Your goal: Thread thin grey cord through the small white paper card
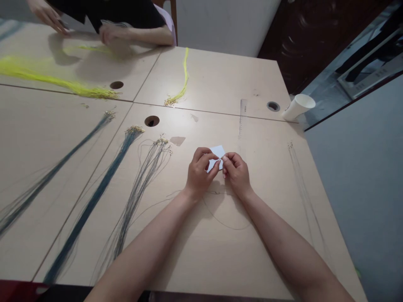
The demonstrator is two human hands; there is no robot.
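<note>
**Fingertips pinch a small white card over the table**

Fingers of both hands close on the card [217, 154]: the left hand [200, 172] grips its near edge, the right hand [236, 173] nips the side, seemingly to steady it just above the table [220, 251]. A thin cord [220, 222] loops below the wrists, within reach. Sorted cord bundles [138, 188] lie fanned at the left. Another person's hands [110, 33] work across the table, near the yellow cords [63, 82].

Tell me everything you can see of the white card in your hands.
The white card is small, flat and squarish, seemingly paper or thin card. It is held tilted just above the table, pinched between the left hand and right hand, whose fingers hide its lower part. A thin cord trails below the hands.
</note>
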